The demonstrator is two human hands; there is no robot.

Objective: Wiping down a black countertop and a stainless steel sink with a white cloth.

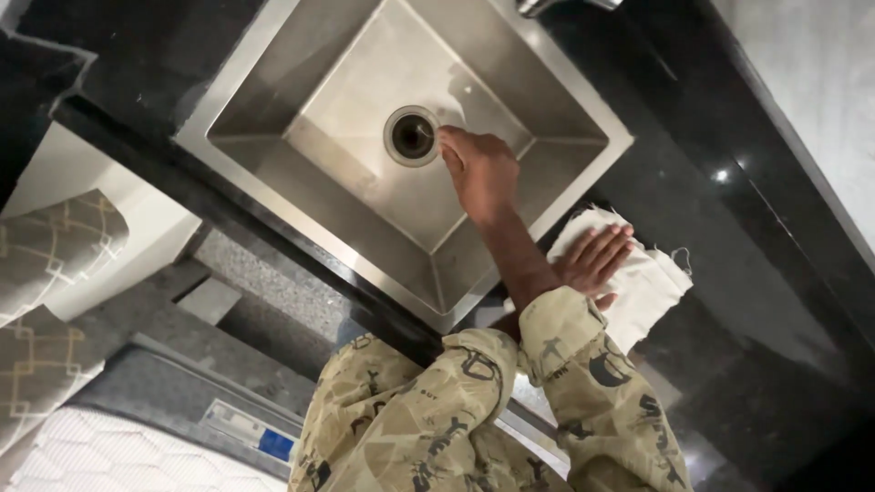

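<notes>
One sink [273, 82], one cloth [652, 282], seemingly one drain [412, 136].

Left hand [481, 171] reaches into the steel sink [273, 128] — fingertips just beside the round drain [412, 136], nothing held. Right hand [594, 260] lies flat, fingers spread, on a white cloth [652, 287] on the black countertop [729, 219] — just beside the sink rim.

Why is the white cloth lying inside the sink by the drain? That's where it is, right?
Not quite. The white cloth lies on the black counter beside the sink, under the left hand. Only the right hand is by the drain. The head view shows this.
</notes>
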